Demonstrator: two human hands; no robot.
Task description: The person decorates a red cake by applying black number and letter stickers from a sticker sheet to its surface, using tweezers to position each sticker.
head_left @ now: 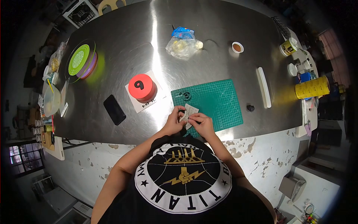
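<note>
My left hand [174,120] is closed on the left side of a small whitish patterned piece [191,110], above the lower left corner of the green cutting mat [218,102]. At the right side of that piece my right hand [202,124] has its fingers pinched together; what lies between them is too small to make out. A black round item [187,96] rests on the mat just beyond my hands. To the left, a red round cake [141,87] with a black number on top sits on a white board [141,107] with black letters.
On the metal table [123,59] are a black phone [114,109], a plastic bag [184,46], a small cup [237,47] of brown contents, a white bar [264,87], a black lump [250,108] and a green turntable [79,59]. A yellow roll [312,87] stands at the right.
</note>
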